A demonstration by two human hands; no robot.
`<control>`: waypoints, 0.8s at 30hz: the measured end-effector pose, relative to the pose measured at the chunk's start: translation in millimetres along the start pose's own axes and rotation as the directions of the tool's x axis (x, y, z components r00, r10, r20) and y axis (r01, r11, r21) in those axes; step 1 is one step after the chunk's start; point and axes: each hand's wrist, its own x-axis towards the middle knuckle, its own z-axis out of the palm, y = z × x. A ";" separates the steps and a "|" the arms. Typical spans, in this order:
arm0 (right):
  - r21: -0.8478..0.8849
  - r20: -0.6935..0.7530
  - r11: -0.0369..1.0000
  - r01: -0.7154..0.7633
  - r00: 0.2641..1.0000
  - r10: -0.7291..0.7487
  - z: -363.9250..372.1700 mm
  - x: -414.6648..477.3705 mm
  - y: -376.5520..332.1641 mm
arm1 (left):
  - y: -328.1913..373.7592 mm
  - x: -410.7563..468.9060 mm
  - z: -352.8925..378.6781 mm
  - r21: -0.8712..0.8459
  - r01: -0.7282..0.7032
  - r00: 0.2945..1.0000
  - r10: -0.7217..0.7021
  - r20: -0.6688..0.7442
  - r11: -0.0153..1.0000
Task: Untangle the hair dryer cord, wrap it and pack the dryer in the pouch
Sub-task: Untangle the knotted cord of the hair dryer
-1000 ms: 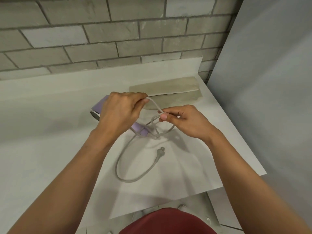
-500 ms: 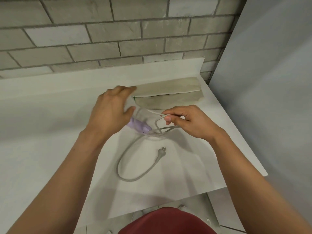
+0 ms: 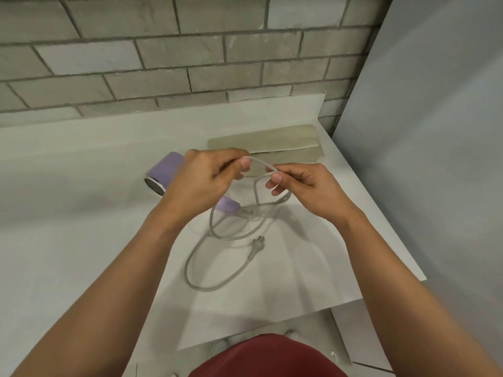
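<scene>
Grey cord (image 3: 260, 161) pinched again; left hand (image 3: 201, 183) returned.

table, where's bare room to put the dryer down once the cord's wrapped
Bare table left of the dryer, and the strip between the plug and the table's right edge. Crowded in the middle: cord loops, pouch behind.

The white table (image 3: 68, 240) carried it all: the lilac hair dryer (image 3: 166, 170) lay flat, the beige pouch (image 3: 272, 140) sat behind it near the brick wall, the cord (image 3: 198, 287) looped nearer, its plug (image 3: 257, 242) resting on the surface.
</scene>
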 end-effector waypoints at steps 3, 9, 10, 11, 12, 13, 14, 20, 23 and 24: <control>0.035 -0.034 0.999 0.013 0.999 -0.012 1.7 1.3 -0.9 | 0.6 -2.4 -6.7 -0.245 0.099 0.983 -0.132 -0.124 0.965; 0.039 -0.066 0.995 0.088 0.994 -0.085 7.3 4.8 -8.3 | -15.8 -10.3 -20.5 -0.292 0.220 0.956 -0.265 -0.126 0.931; 0.017 -0.068 0.995 0.097 0.993 -0.095 8.1 5.2 -8.4 | -20.8 -10.8 -22.8 -0.179 0.230 0.961 -0.253 -0.117 0.957; -0.015 -0.062 0.995 0.100 0.993 -0.100 8.4 5.2 -8.0 | -24.4 -11.2 -24.9 -0.045 0.223 0.968 -0.227 -0.106 0.974; -0.052 -0.046 0.993 0.102 0.994 -0.104 8.5 4.7 -7.5 | -26.1 -11.7 -26.3 0.074 0.191 0.979 -0.184 -0.092 0.979; -0.088 -0.022 0.991 0.104 0.994 -0.106 8.9 4.1 -7.2 | -26.6 -11.5 -26.4 0.162 0.129 0.990 -0.119 -0.071 0.978; -0.115 0.004 0.988 0.107 0.994 -0.107 9.7 3.4 -7.5 | -25.6 -10.2 -25.3 0.220 0.050 0.999 -0.045 -0.029 0.974; -0.058 0.014 0.991 0.120 0.993 -0.119 15.1 -2.4 -15.6 | -5.6 1.0 -5.3 0.415 -0.212 0.952 0.090 0.293 0.885; 0.033 -0.037 0.995 0.093 0.995 -0.092 15.3 -6.6 -15.3 | -1.3 1.6 -8.6 0.332 -0.190 0.976 0.139 0.170 0.924; 0.048 -0.061 0.995 0.091 0.994 -0.088 15.9 -7.2 -13.9 | 2.4 0.2 -9.8 0.245 -0.177 0.981 0.153 0.116 0.953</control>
